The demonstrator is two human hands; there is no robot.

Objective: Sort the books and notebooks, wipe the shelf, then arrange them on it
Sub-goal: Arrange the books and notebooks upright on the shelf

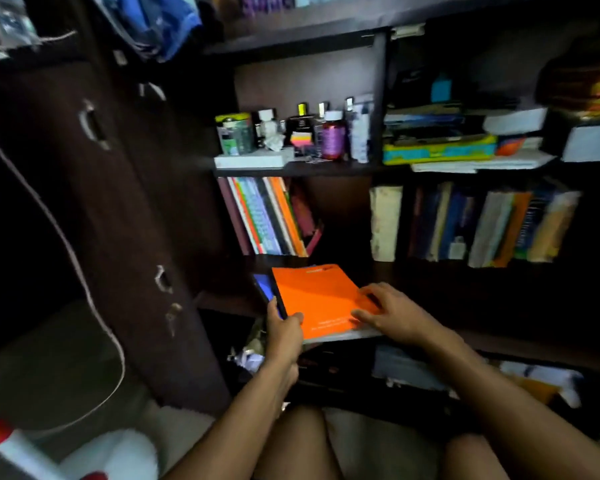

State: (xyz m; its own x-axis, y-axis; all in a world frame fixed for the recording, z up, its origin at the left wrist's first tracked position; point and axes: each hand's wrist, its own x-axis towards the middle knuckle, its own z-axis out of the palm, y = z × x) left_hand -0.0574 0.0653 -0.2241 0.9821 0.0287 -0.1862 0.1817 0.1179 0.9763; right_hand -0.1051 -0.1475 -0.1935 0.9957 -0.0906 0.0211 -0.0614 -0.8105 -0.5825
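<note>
You're sorting now — your left hand (284, 328) grips the orange book (321, 299) over the low shelf (499, 348), your right hand (390, 311) lies flat on it. Next — pick its pile.

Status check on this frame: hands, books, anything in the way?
Left hand grips orange book and blue book at their near edge. Right hand rests flat on orange cover. Nothing blocking.

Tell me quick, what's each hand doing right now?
Left hand: grips the near left edge of the orange book.
Right hand: open, fingers spread flat on the orange book's cover.
</note>
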